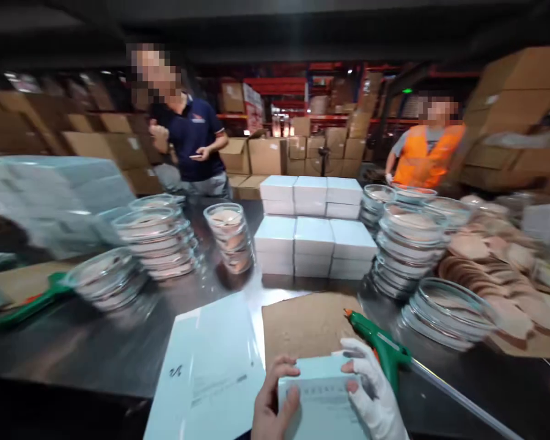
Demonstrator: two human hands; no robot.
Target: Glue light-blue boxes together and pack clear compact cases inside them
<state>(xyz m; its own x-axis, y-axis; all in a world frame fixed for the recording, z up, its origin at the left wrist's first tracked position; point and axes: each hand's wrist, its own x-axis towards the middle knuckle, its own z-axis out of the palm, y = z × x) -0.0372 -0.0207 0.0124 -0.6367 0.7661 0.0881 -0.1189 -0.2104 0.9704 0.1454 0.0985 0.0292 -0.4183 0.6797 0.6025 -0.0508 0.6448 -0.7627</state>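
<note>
At the near edge of the metal table (96,348) I hold a small pale blue box (321,400) with both hands. My bare left hand (272,400) grips its left side. On its right side is my right hand (371,394), in a white glove with open fingertips. A green glue gun (380,345) lies just behind my right hand, its orange tip on a brown cardboard sheet (302,324). A flat pale blue box blank (208,366) lies to the left of the held box.
Stacked pale blue boxes (311,235) fill the table's middle. Stacks of glass dishes (158,238) stand left, more (407,244) right, and brown round pads (495,275) lie far right. A person in dark blue (187,143) and one in an orange vest (424,153) stand behind.
</note>
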